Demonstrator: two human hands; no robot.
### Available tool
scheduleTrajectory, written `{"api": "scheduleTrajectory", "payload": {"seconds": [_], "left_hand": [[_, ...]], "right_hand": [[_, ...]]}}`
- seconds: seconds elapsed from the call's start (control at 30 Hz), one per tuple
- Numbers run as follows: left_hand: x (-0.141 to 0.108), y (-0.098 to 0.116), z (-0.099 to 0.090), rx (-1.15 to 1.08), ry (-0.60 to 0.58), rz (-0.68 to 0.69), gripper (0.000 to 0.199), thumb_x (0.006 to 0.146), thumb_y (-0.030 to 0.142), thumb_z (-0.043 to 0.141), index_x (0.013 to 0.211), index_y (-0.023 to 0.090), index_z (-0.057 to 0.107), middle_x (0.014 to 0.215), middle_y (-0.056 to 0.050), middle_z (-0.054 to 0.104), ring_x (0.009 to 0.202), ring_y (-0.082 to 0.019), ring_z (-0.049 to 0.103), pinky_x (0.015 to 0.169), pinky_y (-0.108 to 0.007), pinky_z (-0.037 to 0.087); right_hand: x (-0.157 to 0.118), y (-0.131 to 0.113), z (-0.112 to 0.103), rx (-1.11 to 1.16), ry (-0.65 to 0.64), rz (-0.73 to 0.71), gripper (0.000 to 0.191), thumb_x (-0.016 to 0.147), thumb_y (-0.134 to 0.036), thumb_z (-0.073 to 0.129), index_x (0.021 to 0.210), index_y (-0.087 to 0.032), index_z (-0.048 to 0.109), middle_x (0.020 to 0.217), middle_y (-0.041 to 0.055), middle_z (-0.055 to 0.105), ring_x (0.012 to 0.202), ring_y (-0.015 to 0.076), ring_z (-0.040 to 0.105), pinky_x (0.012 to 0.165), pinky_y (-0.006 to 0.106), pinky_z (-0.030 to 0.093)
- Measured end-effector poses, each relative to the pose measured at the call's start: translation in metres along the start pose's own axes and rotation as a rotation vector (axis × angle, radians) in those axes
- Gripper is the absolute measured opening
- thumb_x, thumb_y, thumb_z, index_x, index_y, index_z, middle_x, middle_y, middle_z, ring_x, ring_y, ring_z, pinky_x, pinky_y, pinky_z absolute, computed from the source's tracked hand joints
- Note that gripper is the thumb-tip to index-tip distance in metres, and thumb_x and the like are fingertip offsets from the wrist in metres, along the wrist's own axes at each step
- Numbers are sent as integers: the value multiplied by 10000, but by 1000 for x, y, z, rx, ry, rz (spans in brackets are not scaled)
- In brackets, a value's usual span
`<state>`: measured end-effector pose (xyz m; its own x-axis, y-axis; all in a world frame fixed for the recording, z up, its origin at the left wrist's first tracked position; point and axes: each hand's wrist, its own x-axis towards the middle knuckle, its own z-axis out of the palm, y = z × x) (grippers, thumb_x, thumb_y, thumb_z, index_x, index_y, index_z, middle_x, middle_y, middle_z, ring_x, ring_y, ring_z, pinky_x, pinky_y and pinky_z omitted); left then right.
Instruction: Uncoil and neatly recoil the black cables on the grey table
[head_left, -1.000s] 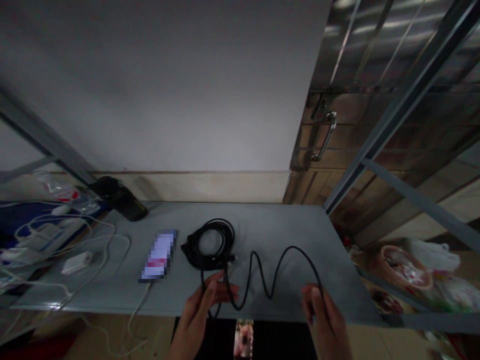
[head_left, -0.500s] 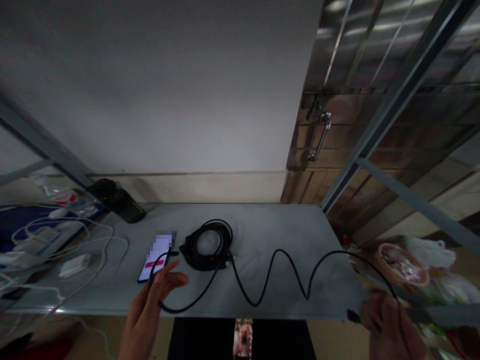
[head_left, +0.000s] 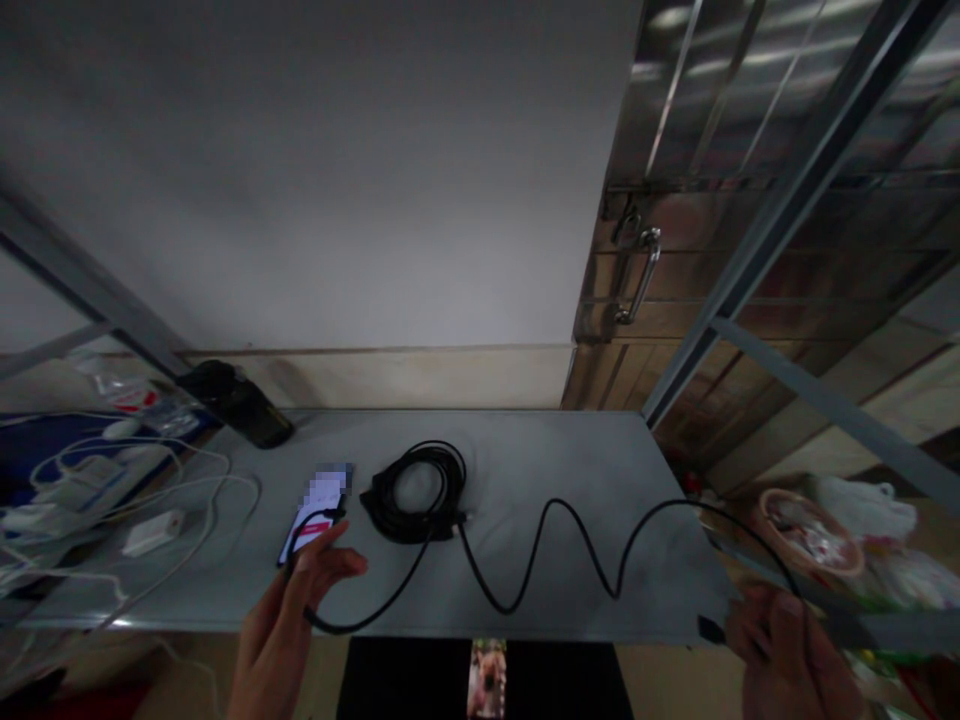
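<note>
The thin black cable [head_left: 525,590] lies in long waves across the grey table top [head_left: 570,450], from its round black coil [head_left: 412,495] to the right hand [head_left: 787,660], whose fingers curl together on it, while the left hand [head_left: 289,620], nearer the coil, spreads its fingers apart, and I cannot tell if they grip the cable.

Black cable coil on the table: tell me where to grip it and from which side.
Grip the near rim of the black cable coil, coming from above. It lies flat on the grey table, so fingers can likely drop through its open centre while the thumb closes outside. The left hand is closer, so it seems the better choice.
</note>
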<state>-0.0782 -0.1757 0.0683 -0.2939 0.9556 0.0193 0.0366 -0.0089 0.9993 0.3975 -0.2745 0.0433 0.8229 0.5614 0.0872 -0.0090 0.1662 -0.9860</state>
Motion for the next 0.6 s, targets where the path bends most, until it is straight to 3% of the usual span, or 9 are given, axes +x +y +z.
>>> {"api": "scheduleTrajectory", "payload": {"seconds": [0.37,0.6], "left_hand": [[-3,-2,1,-15,-13,-2,582,1004,670,728,1376,224,776,1042,-47,838,1037,-248,777,1064,-321,614],[-2,-3,5,20,-15,-1,577,1000,672,735,1377,236,772,1054,-53,851,1050,-249,796,1086,-333,622]], "right_hand": [[0,1,0,-38,-28,-2,605,1003,-808,685,901,-215,629,688,-64,407,562,115,378,472,259,322],[-1,6,-1,42,-12,-11,550,962,-721,818,934,-190,678,716,-54,480,593,89,402,492,213,345]]}}
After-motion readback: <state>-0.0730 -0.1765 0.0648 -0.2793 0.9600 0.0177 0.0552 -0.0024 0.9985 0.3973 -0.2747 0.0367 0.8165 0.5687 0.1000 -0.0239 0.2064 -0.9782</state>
